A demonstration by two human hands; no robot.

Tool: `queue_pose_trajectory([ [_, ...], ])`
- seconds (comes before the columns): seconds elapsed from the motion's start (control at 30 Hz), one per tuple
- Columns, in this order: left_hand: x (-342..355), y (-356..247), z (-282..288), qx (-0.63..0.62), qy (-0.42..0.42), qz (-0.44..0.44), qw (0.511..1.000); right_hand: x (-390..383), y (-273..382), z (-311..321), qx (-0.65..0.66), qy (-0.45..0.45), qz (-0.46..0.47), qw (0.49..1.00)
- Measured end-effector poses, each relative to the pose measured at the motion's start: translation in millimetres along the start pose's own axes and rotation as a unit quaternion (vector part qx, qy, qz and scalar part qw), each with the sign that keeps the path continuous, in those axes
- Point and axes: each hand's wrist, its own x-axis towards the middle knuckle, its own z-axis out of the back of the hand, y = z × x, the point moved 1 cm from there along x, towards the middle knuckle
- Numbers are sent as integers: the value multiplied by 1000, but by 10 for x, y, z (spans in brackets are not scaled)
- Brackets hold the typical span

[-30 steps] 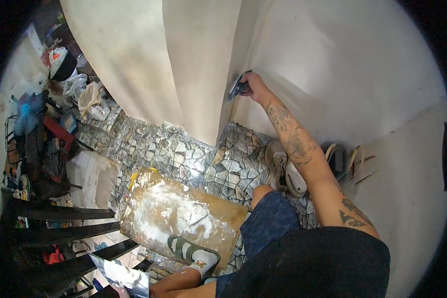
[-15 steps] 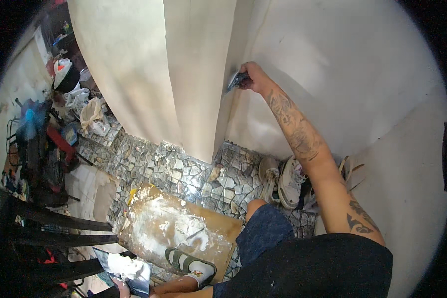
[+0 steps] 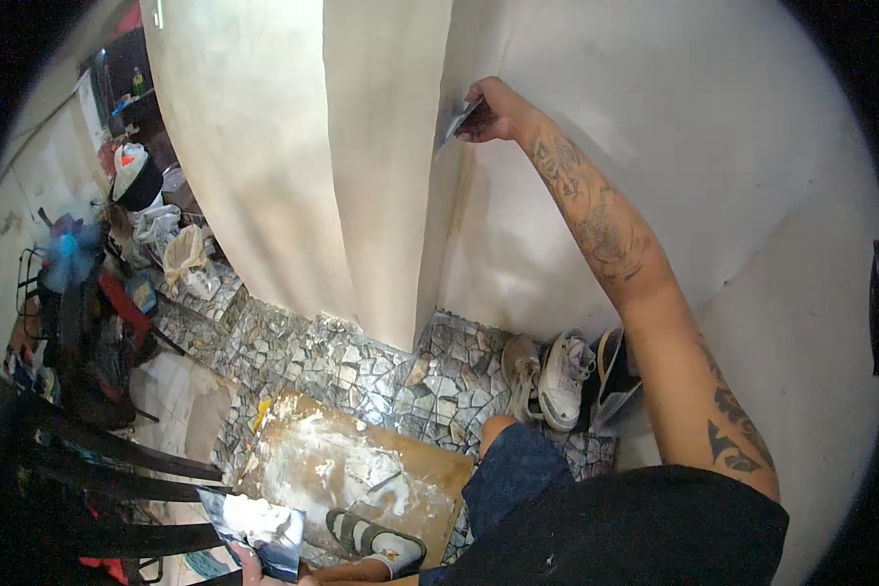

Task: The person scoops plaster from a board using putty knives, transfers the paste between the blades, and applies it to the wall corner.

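My right hand (image 3: 498, 109) is closed around a putty knife (image 3: 462, 123), its blade laid against the narrow side of the pale wall column (image 3: 386, 186), near the inner corner. Low at the left, my left hand (image 3: 248, 565), only partly in view, grips a flat dark plate (image 3: 283, 559). A heap of white putty (image 3: 252, 518) lies on top of that plate.
Below lies a putty-smeared brown board (image 3: 425, 457) on the stone-patterned floor (image 3: 361, 356), with my sandalled foot (image 3: 386, 544) on it. Shoes (image 3: 565, 381) stand along the right wall. Dark slats (image 3: 127, 493), a blue fan (image 3: 68, 244) and bags (image 3: 184, 252) fill the left.
My right hand with the putty knife has slid up the column's side. The view has shifted a little, so the floor sits lower in it. My left hand still holds the plate.
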Motion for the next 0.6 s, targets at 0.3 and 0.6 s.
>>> queue_pose_trajectory([
  [0.3,29,35,58,-34,21,33,999,-143,722,-109,-18,36,22,999],
  [0.6,142,100,132,-55,96,35,993,-467,1392,-126,-3,25,40,999],
])
